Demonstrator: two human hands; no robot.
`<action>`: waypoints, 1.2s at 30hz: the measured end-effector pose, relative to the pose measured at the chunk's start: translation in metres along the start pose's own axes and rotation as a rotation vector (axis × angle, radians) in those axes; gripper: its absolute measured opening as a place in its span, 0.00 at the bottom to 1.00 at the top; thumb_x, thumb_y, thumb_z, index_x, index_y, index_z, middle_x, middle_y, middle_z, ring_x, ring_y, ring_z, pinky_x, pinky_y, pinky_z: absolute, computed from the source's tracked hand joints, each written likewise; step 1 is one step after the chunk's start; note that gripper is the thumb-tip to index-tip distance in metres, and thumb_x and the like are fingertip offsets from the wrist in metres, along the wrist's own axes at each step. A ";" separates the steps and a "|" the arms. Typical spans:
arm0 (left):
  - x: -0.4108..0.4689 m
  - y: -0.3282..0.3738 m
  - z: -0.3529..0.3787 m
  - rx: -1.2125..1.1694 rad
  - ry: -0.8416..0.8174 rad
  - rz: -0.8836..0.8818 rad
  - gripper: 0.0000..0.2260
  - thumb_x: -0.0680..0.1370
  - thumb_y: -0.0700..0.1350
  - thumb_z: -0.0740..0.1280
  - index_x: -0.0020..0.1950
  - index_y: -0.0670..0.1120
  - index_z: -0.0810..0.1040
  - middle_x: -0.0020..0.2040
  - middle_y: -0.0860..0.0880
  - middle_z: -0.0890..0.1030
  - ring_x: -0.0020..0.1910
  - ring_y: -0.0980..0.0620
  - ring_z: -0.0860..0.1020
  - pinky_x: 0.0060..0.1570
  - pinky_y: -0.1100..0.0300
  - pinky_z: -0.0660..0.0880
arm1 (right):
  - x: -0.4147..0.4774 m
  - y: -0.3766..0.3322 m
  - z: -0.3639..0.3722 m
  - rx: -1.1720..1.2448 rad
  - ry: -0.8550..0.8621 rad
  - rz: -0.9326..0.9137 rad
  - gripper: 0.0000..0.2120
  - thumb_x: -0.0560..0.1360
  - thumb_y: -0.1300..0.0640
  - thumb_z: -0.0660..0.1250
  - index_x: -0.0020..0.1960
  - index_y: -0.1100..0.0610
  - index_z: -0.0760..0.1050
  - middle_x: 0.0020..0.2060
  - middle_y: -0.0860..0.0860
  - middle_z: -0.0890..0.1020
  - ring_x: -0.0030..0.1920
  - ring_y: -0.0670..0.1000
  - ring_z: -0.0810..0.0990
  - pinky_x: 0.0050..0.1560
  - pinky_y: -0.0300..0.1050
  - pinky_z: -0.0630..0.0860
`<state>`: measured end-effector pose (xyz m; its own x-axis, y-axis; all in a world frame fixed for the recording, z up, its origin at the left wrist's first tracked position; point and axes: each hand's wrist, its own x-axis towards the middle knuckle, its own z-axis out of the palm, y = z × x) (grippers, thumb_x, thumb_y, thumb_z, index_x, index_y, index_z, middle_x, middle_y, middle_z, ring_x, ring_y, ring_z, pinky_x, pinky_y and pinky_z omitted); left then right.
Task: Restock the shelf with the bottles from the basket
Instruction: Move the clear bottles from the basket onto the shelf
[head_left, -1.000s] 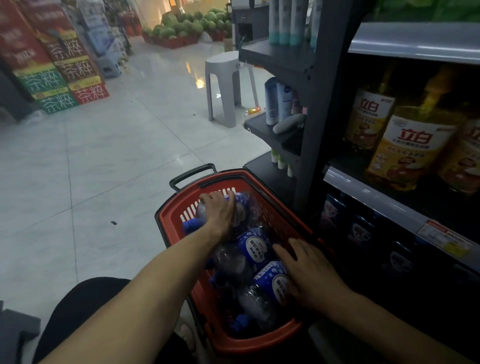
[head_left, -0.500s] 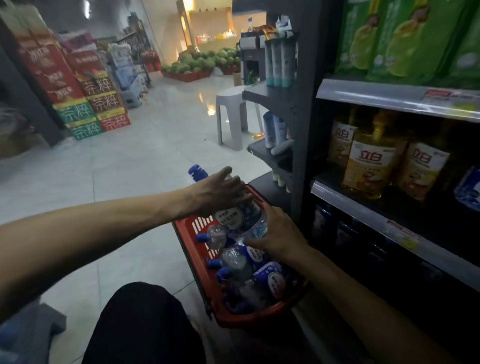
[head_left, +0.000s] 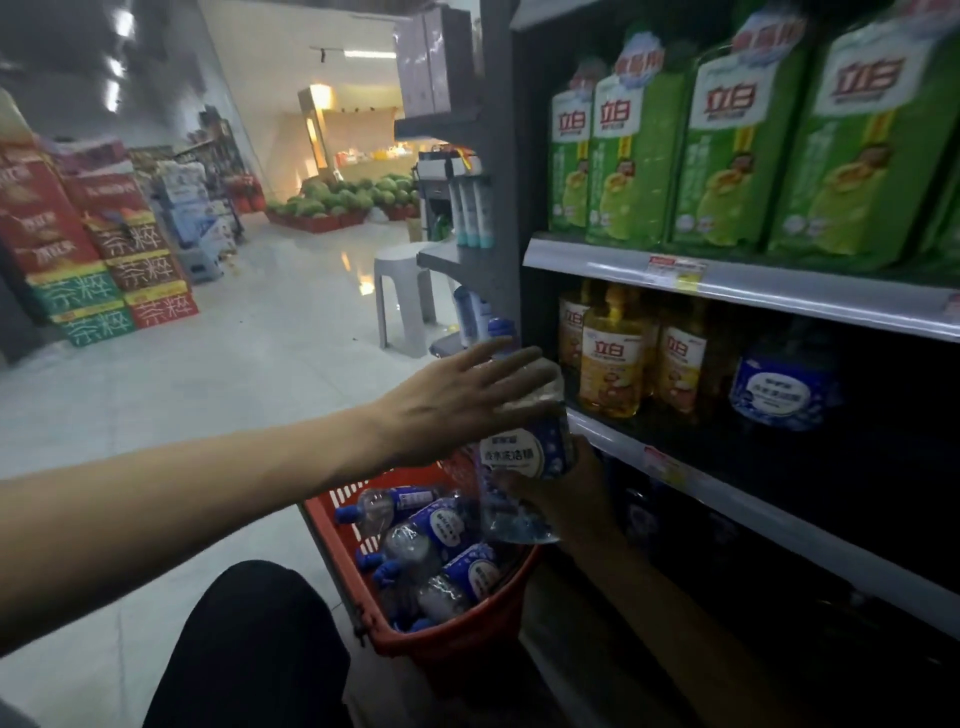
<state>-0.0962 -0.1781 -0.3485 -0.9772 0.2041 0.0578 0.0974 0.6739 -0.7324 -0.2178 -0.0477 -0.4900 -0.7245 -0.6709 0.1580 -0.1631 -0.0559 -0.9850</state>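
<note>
A clear bottle (head_left: 524, 457) with a blue label and blue cap stands upright in the air, just in front of the middle shelf (head_left: 675, 470). My right hand (head_left: 569, 496) grips its lower part from the shelf side. My left hand (head_left: 457, 397) lies over its shoulder with fingers straight and spread. Below them the red basket (head_left: 452, 647) sits on the floor with several more bottles (head_left: 441, 527) lying in it. One like bottle (head_left: 779, 387) stands on the middle shelf, farther right.
Yellow oil-coloured bottles (head_left: 613, 358) fill the middle shelf's left end, and green refill packs (head_left: 727, 145) line the shelf above. A white stool (head_left: 402, 296) stands in the aisle beyond. Stacked cartons (head_left: 104, 270) are at the far left. My knee (head_left: 249, 649) is beside the basket.
The bottle has come up out of the basket to the height of the middle shelf. My left hand's fingers have straightened on it, and my right hand has taken hold lower down.
</note>
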 end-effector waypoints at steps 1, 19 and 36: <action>0.000 0.011 -0.003 -0.086 0.057 -0.086 0.40 0.76 0.45 0.70 0.84 0.55 0.53 0.84 0.42 0.58 0.82 0.39 0.57 0.79 0.38 0.58 | -0.003 0.003 -0.011 0.040 0.015 0.027 0.39 0.54 0.49 0.87 0.62 0.50 0.77 0.53 0.45 0.85 0.53 0.45 0.85 0.49 0.50 0.85; 0.130 0.119 -0.002 -2.125 0.032 -0.691 0.21 0.70 0.44 0.78 0.60 0.54 0.77 0.47 0.56 0.88 0.47 0.58 0.86 0.39 0.66 0.81 | -0.027 0.012 -0.148 0.067 0.304 0.026 0.41 0.58 0.59 0.87 0.65 0.45 0.72 0.54 0.38 0.81 0.53 0.39 0.82 0.47 0.36 0.81; 0.260 0.190 0.025 -1.767 0.586 -0.384 0.44 0.59 0.56 0.84 0.74 0.54 0.73 0.66 0.52 0.79 0.65 0.50 0.78 0.61 0.46 0.80 | -0.010 0.062 -0.247 -0.500 0.846 -0.154 0.14 0.66 0.52 0.83 0.39 0.57 0.79 0.31 0.45 0.81 0.33 0.40 0.79 0.37 0.41 0.77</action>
<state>-0.3360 -0.0151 -0.4893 -0.8490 -0.1867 0.4944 0.3457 0.5115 0.7867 -0.3864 0.1382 -0.5358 -0.8792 0.0763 0.4704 -0.4179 0.3507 -0.8380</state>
